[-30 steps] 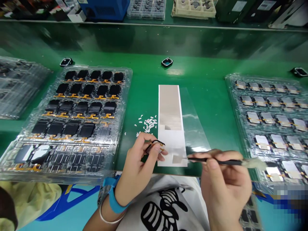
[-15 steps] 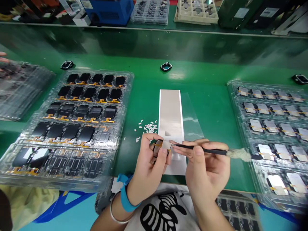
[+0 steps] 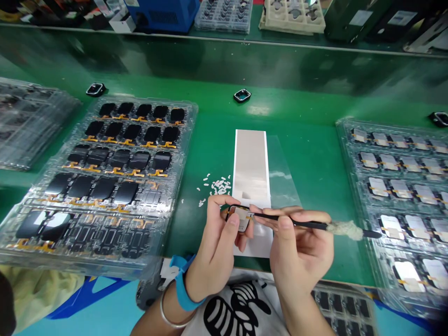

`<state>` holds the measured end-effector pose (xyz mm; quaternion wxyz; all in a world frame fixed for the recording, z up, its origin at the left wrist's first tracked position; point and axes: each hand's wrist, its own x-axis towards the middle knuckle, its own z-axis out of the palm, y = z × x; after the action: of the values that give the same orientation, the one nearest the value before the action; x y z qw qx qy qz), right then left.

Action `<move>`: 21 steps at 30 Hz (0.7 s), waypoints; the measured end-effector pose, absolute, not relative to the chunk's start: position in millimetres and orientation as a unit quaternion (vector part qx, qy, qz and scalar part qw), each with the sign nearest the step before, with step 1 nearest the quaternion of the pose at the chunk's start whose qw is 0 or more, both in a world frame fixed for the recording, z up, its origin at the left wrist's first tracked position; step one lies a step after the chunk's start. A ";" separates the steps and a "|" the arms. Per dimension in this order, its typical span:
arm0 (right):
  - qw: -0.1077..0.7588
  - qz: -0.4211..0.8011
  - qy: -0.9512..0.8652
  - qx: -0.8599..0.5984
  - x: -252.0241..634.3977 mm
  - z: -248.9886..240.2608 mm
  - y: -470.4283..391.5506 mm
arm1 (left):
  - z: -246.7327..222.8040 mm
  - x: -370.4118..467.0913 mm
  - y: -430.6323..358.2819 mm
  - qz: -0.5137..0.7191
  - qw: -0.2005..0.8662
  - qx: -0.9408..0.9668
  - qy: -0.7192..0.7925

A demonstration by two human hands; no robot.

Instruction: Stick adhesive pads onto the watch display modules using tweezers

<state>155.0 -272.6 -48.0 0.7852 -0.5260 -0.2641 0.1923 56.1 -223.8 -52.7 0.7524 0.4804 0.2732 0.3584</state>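
My left hand (image 3: 215,242) is closed on a small smartwatch screen (image 3: 244,226), its grey back turned up towards me. The thumb presses on that back, where a pale rectangular film seems to lie. A thin orange strip shows near the screen's right edge. In my right hand (image 3: 303,252) are black tweezers (image 3: 310,224) with pale wrapping near the rear end. Their tip reaches the screen's right edge; whether it grips anything is too small to tell. Below both hands lies a long white-edged sheet with a beige face (image 3: 250,156).
Small white scraps (image 3: 221,185) lie left of the sheet. A clear tray of black watch screens (image 3: 175,261) stands left, another of silver-backed screens (image 3: 345,140) right. Beyond the sheet sits a watch frame (image 3: 242,95). A shelf (image 3: 210,38) crosses the back, carrying boxes and trays.
The screen has tilted in my left hand, so more of its back shows. The pale film on it now looks flatter. Another person's hand at the far left has left view.
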 end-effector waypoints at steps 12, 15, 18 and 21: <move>0.765 0.188 -0.283 -0.547 156.0 -46.5 -272.5 | -50.8 57.7 -224.2 0.361 0.732 0.503 0.285; 0.768 0.193 -0.283 -0.541 156.5 -47.0 -273.0 | -52.7 57.9 -225.3 0.371 0.722 0.511 0.282; 0.773 0.187 -0.282 -0.536 156.8 -47.5 -273.3 | -54.2 56.9 -226.1 0.375 0.711 0.527 0.277; 0.779 0.197 -0.272 -0.529 155.3 -47.7 -273.2 | -53.4 56.1 -225.8 0.363 0.706 0.538 0.283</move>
<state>155.3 -273.2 -47.7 0.7791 -0.5292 -0.2723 0.1968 56.1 -225.8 -53.4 0.7058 0.5380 0.2835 0.3634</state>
